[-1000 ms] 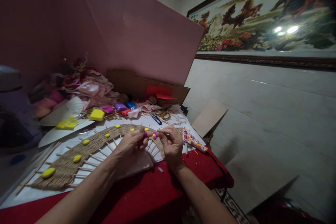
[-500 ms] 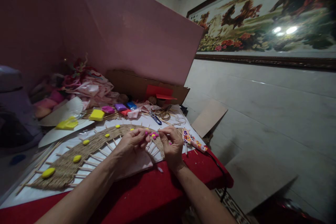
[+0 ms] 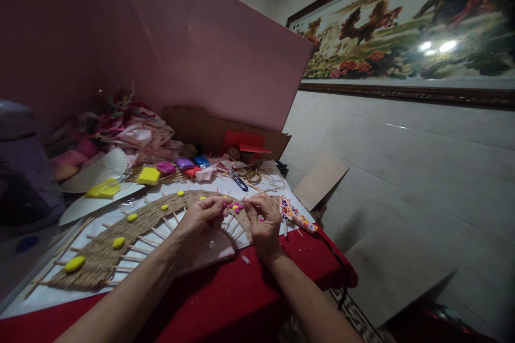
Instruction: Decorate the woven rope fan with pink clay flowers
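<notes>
A curved fan-shaped weaving of straw rope on thin wooden sticks (image 3: 120,236) lies on a white sheet over a red tablecloth. Yellow clay lumps (image 3: 74,263) sit along its arc. Near its right end is a small cluster of pink and yellow clay bits (image 3: 236,206). My left hand (image 3: 201,220) rests on the weaving, its fingertips pinched at a pink bit beside the cluster. My right hand (image 3: 263,220) is curled, its thumb and forefinger pinched just right of the cluster; what they hold is too small to name.
Clay packets in yellow (image 3: 148,175), pink, purple and blue (image 3: 201,161) lie behind the weaving, with scissors (image 3: 238,180), twine, paper plates (image 3: 96,169) and crumpled pink cloth. A patterned glue gun (image 3: 295,215) lies right of my hands. A cardboard box (image 3: 225,136) stands at the back. The table edge drops off at right.
Both hands stay at the clay cluster; the left fingertips have shifted slightly toward it. Nothing else has moved.
</notes>
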Demonstrator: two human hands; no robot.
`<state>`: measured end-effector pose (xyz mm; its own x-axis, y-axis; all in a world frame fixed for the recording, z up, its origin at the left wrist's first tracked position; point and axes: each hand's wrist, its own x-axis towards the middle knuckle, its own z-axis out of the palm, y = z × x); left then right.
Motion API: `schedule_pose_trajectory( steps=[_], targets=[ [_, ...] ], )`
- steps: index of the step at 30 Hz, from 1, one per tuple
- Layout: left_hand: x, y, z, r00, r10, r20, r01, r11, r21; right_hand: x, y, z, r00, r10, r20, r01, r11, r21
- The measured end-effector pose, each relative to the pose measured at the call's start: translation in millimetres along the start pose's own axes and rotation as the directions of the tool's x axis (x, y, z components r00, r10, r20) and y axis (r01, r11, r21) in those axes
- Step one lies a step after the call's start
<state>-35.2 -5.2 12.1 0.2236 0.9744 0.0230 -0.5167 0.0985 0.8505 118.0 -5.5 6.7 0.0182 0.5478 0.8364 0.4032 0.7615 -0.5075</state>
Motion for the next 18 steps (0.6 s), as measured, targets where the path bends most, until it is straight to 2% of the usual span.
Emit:
schedule_pose_trajectory(
  steps=[7,12,18],
  targets=[
    [2.1,-3.0,-1.8,0.999,0.037,-0.035,-0.034,0.997,0.071,-0.2,0.2,0.7,1.000,0.003,0.001,-0.003,1.000,0.017],
    [2.6,-2.7,-3.3,1.000,-0.003,0.009,0.003,1.000,0.025,-0.6,0.6,1.1,1.000,0.009,0.009,-0.009,0.999,0.036],
    [0.4,0.7,-3.2,0.999,0.035,0.022,-0.035,0.999,0.009,-0.3,-0.3,0.6,1.000,0.005,0.010,-0.005,1.000,0.017]
  ],
)
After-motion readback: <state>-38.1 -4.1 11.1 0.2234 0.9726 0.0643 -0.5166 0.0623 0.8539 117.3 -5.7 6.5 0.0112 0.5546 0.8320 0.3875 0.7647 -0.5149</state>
